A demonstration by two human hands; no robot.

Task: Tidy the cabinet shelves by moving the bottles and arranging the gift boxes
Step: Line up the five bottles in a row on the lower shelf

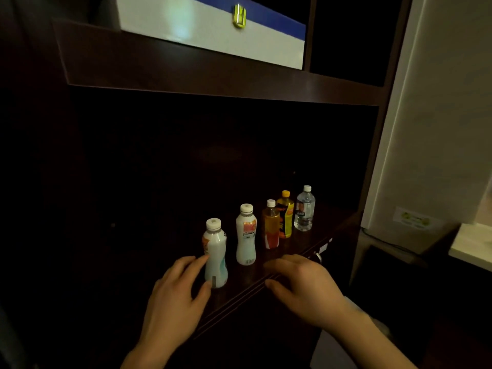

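Note:
Several bottles stand in a diagonal row on the dark lower shelf (306,251). Nearest is a white milky bottle (216,253), then a second white bottle (246,235), an orange drink bottle (271,226), a yellow-capped bottle (286,213) and a clear water bottle (304,209). My left hand (175,296) is spread at the left side of the nearest white bottle, fingertips and thumb touching it without closing around it. My right hand (303,284) hovers open over the shelf's front edge, holding nothing. A white and blue gift box (213,30) with a gold clasp lies on the upper shelf.
The upper shelf board (213,83) juts out above the bottles. The left part of the lower shelf is dark. A pale appliance or wall panel (426,129) stands to the right of the cabinet's side post, with a light counter edge (474,251) beyond.

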